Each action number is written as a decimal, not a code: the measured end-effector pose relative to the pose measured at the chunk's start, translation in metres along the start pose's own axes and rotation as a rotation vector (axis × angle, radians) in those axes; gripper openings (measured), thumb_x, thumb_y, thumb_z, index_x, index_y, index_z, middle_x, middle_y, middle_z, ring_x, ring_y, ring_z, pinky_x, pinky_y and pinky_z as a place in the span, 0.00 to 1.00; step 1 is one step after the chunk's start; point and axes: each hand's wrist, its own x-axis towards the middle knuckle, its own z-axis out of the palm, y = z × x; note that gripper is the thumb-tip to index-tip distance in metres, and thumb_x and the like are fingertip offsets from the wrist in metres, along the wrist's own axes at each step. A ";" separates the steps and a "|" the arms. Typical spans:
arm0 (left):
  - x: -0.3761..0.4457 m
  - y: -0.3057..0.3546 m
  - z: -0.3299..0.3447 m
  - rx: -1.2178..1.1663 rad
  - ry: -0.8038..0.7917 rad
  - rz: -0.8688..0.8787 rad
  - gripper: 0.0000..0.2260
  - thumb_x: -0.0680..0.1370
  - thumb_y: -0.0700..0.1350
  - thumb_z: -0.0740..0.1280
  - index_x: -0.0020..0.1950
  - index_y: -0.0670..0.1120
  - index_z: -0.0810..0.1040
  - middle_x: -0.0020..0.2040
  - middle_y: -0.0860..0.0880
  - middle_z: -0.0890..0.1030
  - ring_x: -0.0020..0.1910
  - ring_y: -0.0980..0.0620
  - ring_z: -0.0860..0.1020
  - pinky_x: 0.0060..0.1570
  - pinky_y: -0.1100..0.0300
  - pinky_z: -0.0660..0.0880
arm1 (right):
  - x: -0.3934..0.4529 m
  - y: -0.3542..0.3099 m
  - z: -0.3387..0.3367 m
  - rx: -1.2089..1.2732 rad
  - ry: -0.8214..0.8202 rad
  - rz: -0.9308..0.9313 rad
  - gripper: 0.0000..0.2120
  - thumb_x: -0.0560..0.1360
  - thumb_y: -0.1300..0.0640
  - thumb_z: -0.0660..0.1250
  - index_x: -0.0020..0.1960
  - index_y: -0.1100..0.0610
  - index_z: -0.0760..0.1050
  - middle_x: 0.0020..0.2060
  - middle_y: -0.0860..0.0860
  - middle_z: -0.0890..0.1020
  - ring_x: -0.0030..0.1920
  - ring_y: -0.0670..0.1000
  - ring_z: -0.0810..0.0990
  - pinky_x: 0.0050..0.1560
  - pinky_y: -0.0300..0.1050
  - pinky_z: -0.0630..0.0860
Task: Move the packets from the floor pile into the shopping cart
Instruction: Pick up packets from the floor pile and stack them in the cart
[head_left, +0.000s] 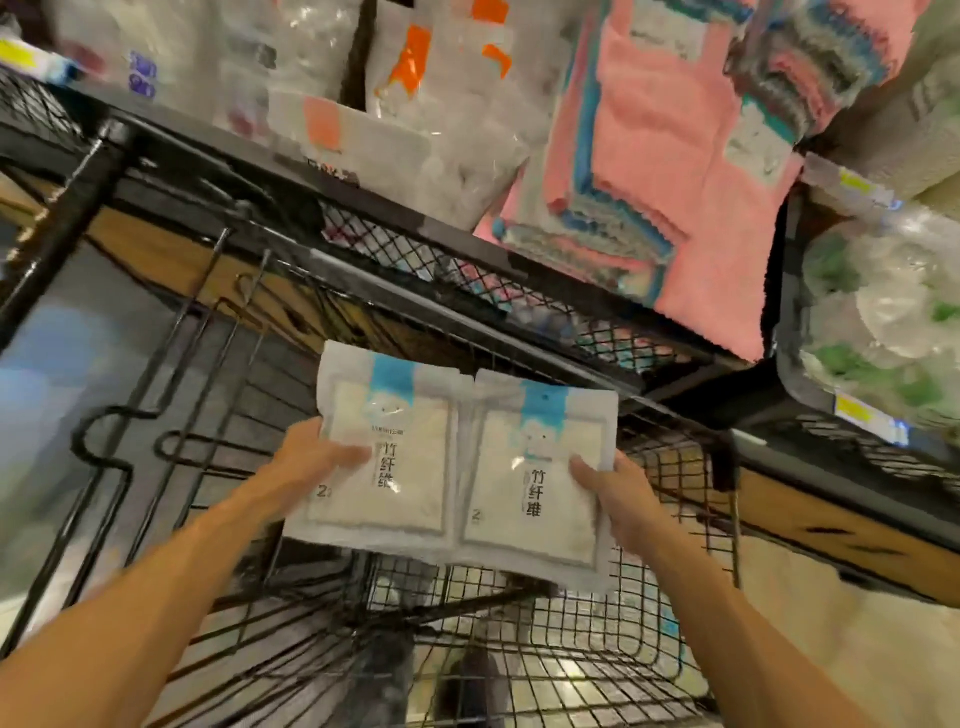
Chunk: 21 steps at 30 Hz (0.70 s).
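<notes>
Two flat white packets with blue tops and black lettering lie side by side in front of me, above the black wire shopping cart (597, 639). My left hand (311, 462) grips the left packet (384, 457) at its left edge, thumb on its face. The right packet (540, 478) is held at its right edge by my right hand (618, 499), thumb on top. Both packets hover over the cart's mesh basket. The floor pile is not in view.
A black mesh store shelf (467, 270) runs across just beyond the cart, stacked with pink towels (675, 171) and white wrapped packs (415, 135). Another shelf with clear plastic goods (883, 322) stands at the right. The cart's wire frame (171, 395) rises at the left.
</notes>
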 end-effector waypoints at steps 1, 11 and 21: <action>0.005 0.001 0.003 0.029 -0.003 0.000 0.12 0.73 0.34 0.75 0.54 0.44 0.80 0.46 0.48 0.85 0.44 0.49 0.83 0.46 0.51 0.81 | 0.008 0.001 0.005 -0.015 0.015 0.003 0.11 0.78 0.60 0.73 0.60 0.55 0.79 0.51 0.54 0.88 0.51 0.58 0.88 0.54 0.63 0.84; 0.021 -0.019 0.036 0.441 0.325 0.194 0.33 0.68 0.50 0.82 0.63 0.48 0.64 0.59 0.45 0.74 0.55 0.43 0.75 0.48 0.48 0.75 | 0.037 0.018 0.042 -0.536 0.469 -0.083 0.26 0.71 0.45 0.78 0.58 0.60 0.74 0.53 0.55 0.81 0.51 0.57 0.82 0.50 0.57 0.83; -0.012 0.010 0.038 1.142 0.443 0.643 0.30 0.75 0.55 0.73 0.73 0.45 0.70 0.71 0.39 0.73 0.66 0.38 0.74 0.63 0.42 0.73 | 0.013 -0.016 0.025 -0.991 0.492 -0.419 0.34 0.73 0.41 0.75 0.70 0.56 0.65 0.66 0.56 0.71 0.68 0.59 0.70 0.67 0.63 0.71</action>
